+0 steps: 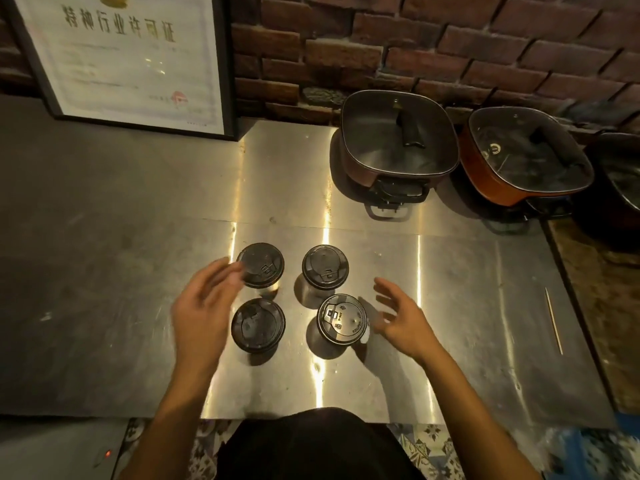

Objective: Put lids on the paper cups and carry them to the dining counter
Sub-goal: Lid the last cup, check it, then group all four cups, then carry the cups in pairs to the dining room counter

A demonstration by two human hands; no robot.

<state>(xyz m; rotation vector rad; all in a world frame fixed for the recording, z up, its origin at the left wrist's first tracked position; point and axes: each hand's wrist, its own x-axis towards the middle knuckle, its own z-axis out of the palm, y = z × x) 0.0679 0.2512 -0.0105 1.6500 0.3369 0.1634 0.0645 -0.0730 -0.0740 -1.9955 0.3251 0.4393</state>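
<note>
Dark shirt (311, 445) at 6 o'clock. On the steel counter (138, 237), four black-lidded paper cups in a square — far-left cup (261, 265), far-right cup (325, 266), near-left cup (258, 325), near-right cup (342, 318). Left hand (204, 306) is blurred, fingers spread, holding nothing, at the square's 9 o'clock; contact with far-left cup unclear. Right hand (398, 317) spread wide at 3 o'clock — just beside near-right cup. Electric pot (394, 143) at 1 o'clock.

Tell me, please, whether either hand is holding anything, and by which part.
Nothing is plainly held. The right hand is open; the left hand, blurred, overlaps the far-left lid, contact unclear.
</note>
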